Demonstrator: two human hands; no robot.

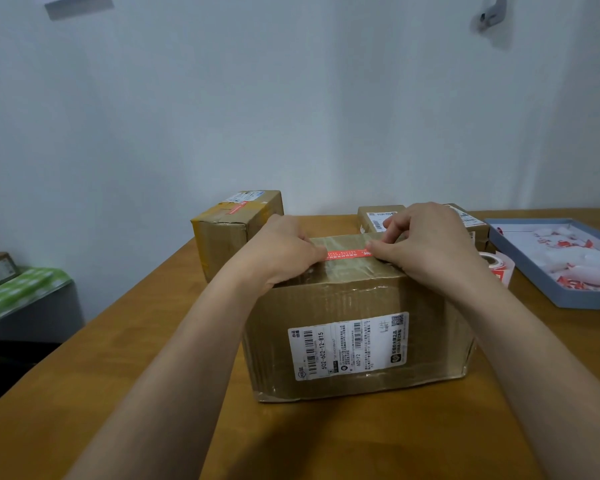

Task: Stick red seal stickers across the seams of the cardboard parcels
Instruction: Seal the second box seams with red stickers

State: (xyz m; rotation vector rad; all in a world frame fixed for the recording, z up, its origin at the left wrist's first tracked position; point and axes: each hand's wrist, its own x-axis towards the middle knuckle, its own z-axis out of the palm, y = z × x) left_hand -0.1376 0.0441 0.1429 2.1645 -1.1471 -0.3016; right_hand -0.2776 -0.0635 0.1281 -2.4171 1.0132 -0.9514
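A large cardboard parcel [354, 299] with a white shipping label stands in the middle of the wooden table [118, 393]. A long red seal sticker [347, 253] lies across its taped top. My left hand [284, 254] pinches the sticker's left end. My right hand [426, 244] pinches its right end against the top, its other fingers curled above. A taller parcel [229, 233] at the back left carries a red sticker on its top. A roll of red stickers [497, 268] sits right of the box, partly hidden by my right wrist.
Two small parcels [378, 220] stand behind the big box near the wall. A shallow blue-grey tray [568, 299] holding torn white and red backing scraps lies at the right. A low cabinet with a green cover [21, 292] stands left of the table.
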